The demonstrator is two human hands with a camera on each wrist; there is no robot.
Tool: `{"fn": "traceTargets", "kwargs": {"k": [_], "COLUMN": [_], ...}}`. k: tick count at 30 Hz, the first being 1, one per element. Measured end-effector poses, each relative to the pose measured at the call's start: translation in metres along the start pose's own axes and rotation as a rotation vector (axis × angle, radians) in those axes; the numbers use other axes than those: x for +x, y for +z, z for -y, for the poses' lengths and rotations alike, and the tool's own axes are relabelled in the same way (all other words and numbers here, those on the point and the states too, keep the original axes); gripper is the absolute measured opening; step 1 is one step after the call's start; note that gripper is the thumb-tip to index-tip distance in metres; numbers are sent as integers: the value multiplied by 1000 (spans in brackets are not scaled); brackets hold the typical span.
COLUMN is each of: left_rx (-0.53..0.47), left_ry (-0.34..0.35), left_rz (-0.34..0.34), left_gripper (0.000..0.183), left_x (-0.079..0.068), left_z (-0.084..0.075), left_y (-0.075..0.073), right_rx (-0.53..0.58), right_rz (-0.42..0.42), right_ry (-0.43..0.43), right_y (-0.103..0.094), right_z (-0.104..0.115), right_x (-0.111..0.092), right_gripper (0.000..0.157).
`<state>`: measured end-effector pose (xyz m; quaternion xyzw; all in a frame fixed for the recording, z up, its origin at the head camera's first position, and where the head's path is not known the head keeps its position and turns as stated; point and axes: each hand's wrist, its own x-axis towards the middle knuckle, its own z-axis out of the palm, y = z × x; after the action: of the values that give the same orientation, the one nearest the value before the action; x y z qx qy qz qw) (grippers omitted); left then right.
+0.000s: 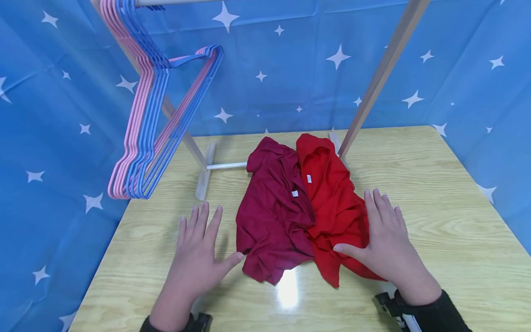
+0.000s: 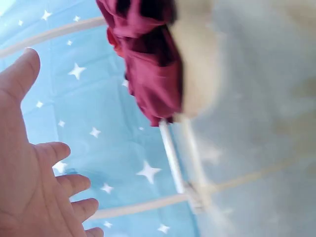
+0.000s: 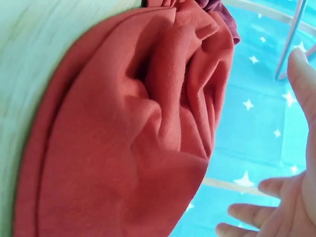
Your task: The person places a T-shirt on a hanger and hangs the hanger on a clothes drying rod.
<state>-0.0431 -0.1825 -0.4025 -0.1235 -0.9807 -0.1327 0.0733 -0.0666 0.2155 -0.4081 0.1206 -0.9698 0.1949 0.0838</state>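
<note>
Two crumpled garments lie side by side in the middle of the table in the head view: a maroon one point(image 1: 274, 212) on the left and a red one point(image 1: 336, 207) on the right, each showing a small white label. My left hand point(image 1: 199, 258), fingers spread, is left of the maroon garment, with the thumb tip near its lower edge. My right hand point(image 1: 386, 244) has its fingers spread too and overlaps the red garment's right side. In the right wrist view, the red cloth point(image 3: 123, 133) fills much of the frame beside the hand. Neither hand holds anything.
Several pink and blue hangers point(image 1: 145, 124) hang from the rack's top rail at the upper left. The rack's wooden posts point(image 1: 381, 74) and low white crossbar point(image 1: 226, 166) stand behind the garments. A blue star-patterned curtain point(image 1: 282, 97) surrounds the wooden table point(image 1: 435, 193).
</note>
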Motion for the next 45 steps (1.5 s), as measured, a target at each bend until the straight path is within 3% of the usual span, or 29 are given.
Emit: {"fn": "traceTargets", "kwargs": {"k": [4,12,17,21,26,30,39,42,45], "left_rx": [42,84,117,167,241,277,238,235,221], "left_ry": [95,270,310,287,235,160,19,-48,-140], "left_rz": [-72,-280,-403,-468,-470,-482,-710,-713,-655], "left_gripper": [101,89,79,79,80,81,46,39,37], "left_x": [9,24,34,45,59,68,81,86,87], "left_z": [-7,-26,-29,-23,-15,-10,-4,-1,0], "left_y": [-18,-74,-101,-119,-138,-144,-140,-143,-148], "right_rx": [7,25,25,20,14,11,14,21,25], "right_rz": [2,-15,-17,-8,5,12,32,30,29], "right_ry": [-7,1,-5,-3,-2,4,-1,-5,-11], "right_y": [1,-3,-3,0,3,4,8,9,10], "right_z": [-1,-3,-6,-7,-7,-8,-9,-8,-7], "right_x": [0,-1,-2,-3,-3,-6,-6,-5,-4], "right_gripper": [132,124,123,123,121,121,120,120,119]}}
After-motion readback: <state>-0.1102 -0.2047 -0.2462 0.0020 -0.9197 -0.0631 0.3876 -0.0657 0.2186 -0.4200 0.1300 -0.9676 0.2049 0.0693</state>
